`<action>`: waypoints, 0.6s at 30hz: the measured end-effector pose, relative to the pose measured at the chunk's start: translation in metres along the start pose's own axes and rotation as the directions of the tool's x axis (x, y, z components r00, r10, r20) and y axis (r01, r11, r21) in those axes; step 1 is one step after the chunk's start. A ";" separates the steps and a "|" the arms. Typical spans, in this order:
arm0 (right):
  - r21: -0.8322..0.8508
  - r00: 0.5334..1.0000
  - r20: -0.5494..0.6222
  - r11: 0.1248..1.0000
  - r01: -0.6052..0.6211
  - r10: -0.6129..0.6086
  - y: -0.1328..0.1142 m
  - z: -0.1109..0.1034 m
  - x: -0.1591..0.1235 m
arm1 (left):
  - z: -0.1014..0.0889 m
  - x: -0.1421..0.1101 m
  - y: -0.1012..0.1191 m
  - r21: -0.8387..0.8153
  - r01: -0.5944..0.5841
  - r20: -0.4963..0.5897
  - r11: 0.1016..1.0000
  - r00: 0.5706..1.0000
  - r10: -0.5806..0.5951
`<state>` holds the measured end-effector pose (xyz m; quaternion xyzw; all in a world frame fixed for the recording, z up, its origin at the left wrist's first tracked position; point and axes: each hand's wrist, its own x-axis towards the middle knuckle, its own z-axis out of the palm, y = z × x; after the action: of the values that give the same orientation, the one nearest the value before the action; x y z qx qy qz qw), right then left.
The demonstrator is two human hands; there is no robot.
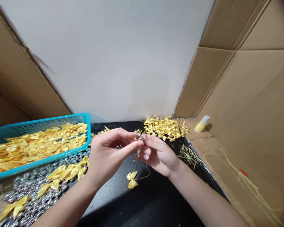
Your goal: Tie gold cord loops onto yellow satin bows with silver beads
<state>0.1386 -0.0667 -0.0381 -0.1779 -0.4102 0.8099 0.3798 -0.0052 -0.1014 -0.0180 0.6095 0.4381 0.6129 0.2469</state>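
Observation:
A small silver bell point(139, 136) is pinched between the thumb and forefinger of my left hand point(110, 149). My right hand point(159, 154) meets it from the other side, its thumb and forefinger closed at the bell and its other fingers curled below. From under the right fingers a thin yellow thread point(148, 171) runs down to a yellow satin bow point(132, 180), which is over the black table point(142, 205). The fingertips hide where the thread meets the bell.
A turquoise basket point(88, 126) full of yellow bows stands at left. In front of it lie many silver bells point(35, 186) and loose bows point(68, 170). Finished-looking bows point(164, 126) are heaped at the back. Tangled thread point(189, 156) and a thread spool point(202, 124) are at right, beside cardboard walls.

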 end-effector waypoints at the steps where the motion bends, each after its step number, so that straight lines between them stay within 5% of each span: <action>1: 0.003 1.000 0.009 1.000 -0.017 0.017 0.000 0.000 0.000 | 0.000 -0.001 0.000 0.021 -0.015 -0.007 1.000 1.000 0.015; 10: 0.161 0.988 0.124 0.980 -0.116 0.096 0.001 0.001 -0.005 | -0.001 0.000 0.000 0.112 -0.115 0.042 0.987 0.993 0.111; 18: 0.181 0.972 0.200 0.970 -0.163 0.126 -0.003 -0.001 -0.007 | -0.004 0.000 -0.001 -0.033 -0.105 0.142 0.994 0.984 0.108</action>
<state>0.1449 -0.0700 -0.0362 -0.0923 -0.3479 0.8851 0.2950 -0.0088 -0.1022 -0.0181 0.6716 0.3780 0.5851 0.2524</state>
